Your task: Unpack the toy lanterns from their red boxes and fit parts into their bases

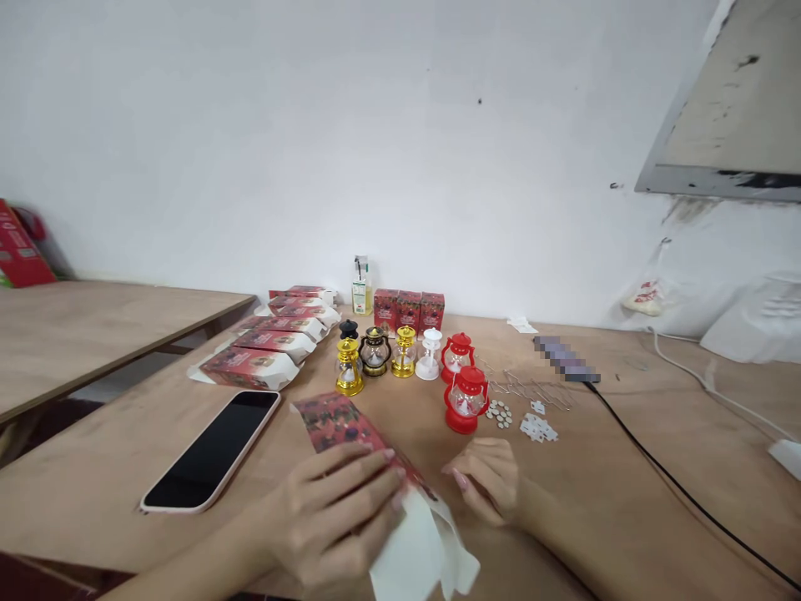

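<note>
My left hand (341, 517) lies over a red printed cardboard box (341, 421) with white end flaps, gripping it at the near end; the thumb is hidden. The box is tilted and looks flat. Just right of it, apart from it, my right hand (491, 480) is closed with curled fingers, and nothing shows in them. Beyond the hands stand small lanterns: two red lanterns (466, 405), a white lantern (430, 355), two gold lanterns (350, 367), a bronze lantern (375, 352) and a black lantern (349, 329).
Several open-flapped boxes (244, 367) lie in a row at left, near a phone (209, 455). Closed red boxes (409, 311) and a bottle (361, 292) stand by the wall. Round cells (499, 413), white pieces (538, 427), wire handles (529, 388) and a cabled device (566, 361) lie right.
</note>
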Motion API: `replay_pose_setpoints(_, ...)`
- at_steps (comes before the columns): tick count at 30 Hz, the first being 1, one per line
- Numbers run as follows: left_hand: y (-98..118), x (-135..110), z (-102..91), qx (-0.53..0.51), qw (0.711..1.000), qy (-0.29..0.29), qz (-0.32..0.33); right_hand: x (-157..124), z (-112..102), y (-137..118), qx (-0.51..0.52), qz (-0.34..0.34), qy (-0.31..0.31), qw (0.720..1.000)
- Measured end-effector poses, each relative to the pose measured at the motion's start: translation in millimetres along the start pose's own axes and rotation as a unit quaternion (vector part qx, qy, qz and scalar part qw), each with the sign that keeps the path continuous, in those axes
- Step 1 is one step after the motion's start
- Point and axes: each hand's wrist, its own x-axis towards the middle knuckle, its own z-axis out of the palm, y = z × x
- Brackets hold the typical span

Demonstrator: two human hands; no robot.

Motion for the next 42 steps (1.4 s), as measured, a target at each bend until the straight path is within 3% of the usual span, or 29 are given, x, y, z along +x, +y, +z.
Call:
replay_pose_setpoints(2,-20,4,-29.5,0.056,0.998,0.002,0.042,2,-1,-1,-0.023,-0.021,-0.016,0.999)
replay_pose_setpoints(4,-46,-3,-50.7,0.091,0.995,0.032,-0.012,2,0,-2,-0.032,-0.023,-0.031,0.999)
replay_pose_setpoints(6,-76,-16,-61.3,0.14,0.989,-0.01,-0.05,0,3,-2,-0.032,-0.015,-0.043,0.998)
replay_pose_setpoints(7,-92,-24,-63.0,0.169,0.982,0.002,-0.085,-1,4,-1,-0.029,-0.011,-0.048,0.998)
replay_pose_setpoints(9,-122,-35,-62.1,0.211,0.967,-0.004,-0.145,-3,7,-2,-0.023,-0.006,-0.056,0.998)
replay_pose_setpoints(13,-177,-37,-56.2,0.261,0.927,-0.123,-0.238,-3,10,-3,-0.03,-0.021,-0.064,0.997)
replay_pose_setpoints(16,-217,-26,-53.6,0.288,0.902,-0.185,-0.265,-3,11,-3,-0.043,-0.026,-0.063,0.997)
replay_pose_setpoints(20,-264,-13,-42.2,0.292,0.874,-0.194,-0.336,-4,12,-2,-0.044,-0.031,-0.061,0.997)
replay_pose_setpoints(24,-293,-11,-15.1,0.249,0.866,-0.223,-0.372,-5,13,-1,-0.048,-0.032,-0.067,0.996)
replay_pose_setpoints(29,-303,-22,12.5,0.21,0.873,-0.242,-0.368,-3,13,-1,-0.067,-0.032,-0.074,0.994)
replay_pose_setpoints(34,-306,-23,3.5,0.183,0.884,-0.24,-0.357,0,12,0,-0.068,-0.015,-0.072,0.995)
replay_pose_setpoints(36,-298,-13,-2.8,0.182,0.903,-0.184,-0.343,0,10,2,-0.067,-0.008,-0.05,0.996)
replay_pose_setpoints(39,-260,5,-4.7,0.144,0.962,0.03,-0.229,-2,7,4,-0.058,0.005,0.026,0.998)
replay_pose_setpoints(42,-185,18,3.8,0.092,0.988,0.044,-0.116,-3,7,9,-0.083,0.048,0.125,0.988)
